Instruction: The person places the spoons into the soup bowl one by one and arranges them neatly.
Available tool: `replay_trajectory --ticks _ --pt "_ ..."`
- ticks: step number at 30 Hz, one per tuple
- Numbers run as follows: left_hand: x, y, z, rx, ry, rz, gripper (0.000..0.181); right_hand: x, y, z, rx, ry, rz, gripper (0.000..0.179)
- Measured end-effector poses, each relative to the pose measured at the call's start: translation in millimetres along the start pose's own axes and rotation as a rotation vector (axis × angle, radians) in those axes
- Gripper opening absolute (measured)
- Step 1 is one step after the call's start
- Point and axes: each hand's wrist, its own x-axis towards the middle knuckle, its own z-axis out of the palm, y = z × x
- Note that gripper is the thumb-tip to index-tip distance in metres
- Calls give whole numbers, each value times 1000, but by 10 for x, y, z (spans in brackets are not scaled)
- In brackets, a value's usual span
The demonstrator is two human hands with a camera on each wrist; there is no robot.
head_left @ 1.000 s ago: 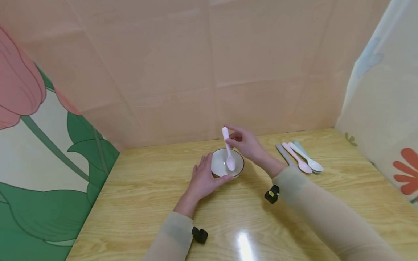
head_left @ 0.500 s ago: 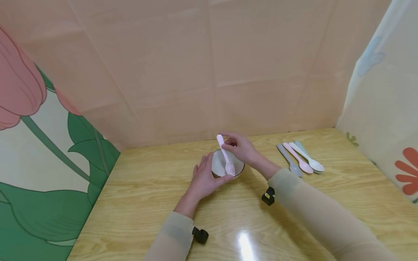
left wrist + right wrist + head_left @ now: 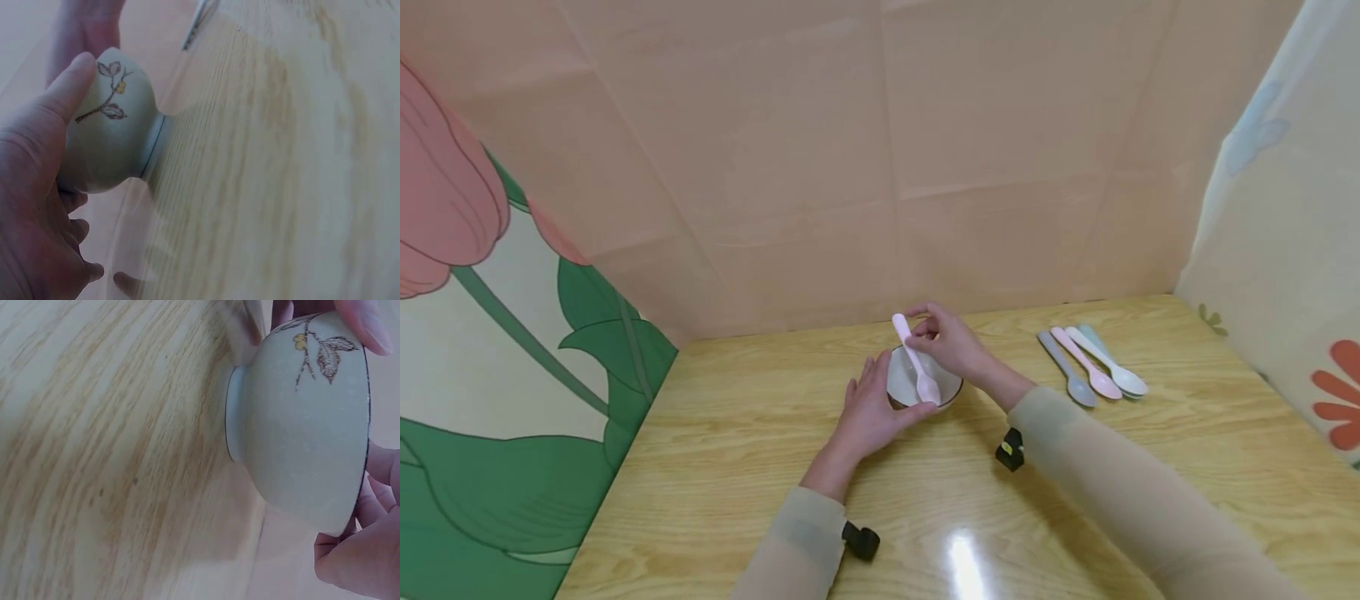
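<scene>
A small white bowl [image 3: 898, 385] with a dark rim stands upright on the wooden table. My left hand [image 3: 872, 412] grips its left side, thumb along the near rim and fingers round the far left. In the left wrist view the bowl's [image 3: 115, 147] outer wall shows a painted leafy twig. My right hand [image 3: 953, 343] pinches a pale pink spoon [image 3: 912, 355] by the handle. The spoon slants down into the bowl, its scoop end low near the near wall. From the right wrist, the fingers [image 3: 359, 556] show at the bowl's rim, with the spoon hidden.
To the right, a grey spoon [image 3: 1062, 367], a pink spoon [image 3: 1086, 363], a white spoon [image 3: 1108, 365] and a teal spoon [image 3: 1092, 337] lie close together on the table [image 3: 722, 467]. A peach cloth wall [image 3: 790, 250] rises behind the table's back edge.
My right hand has moved left and slightly down with the spoon, whose handle now leans further left and whose scoop sits lower in the bowl. The left hand holds the bowl in the same place.
</scene>
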Motion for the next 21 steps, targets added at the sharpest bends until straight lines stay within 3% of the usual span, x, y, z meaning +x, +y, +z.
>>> replay_trajectory --ticks 21 --pt "10 2 8 -16 20 32 110 -23 41 -32 -98 6 -36 46"
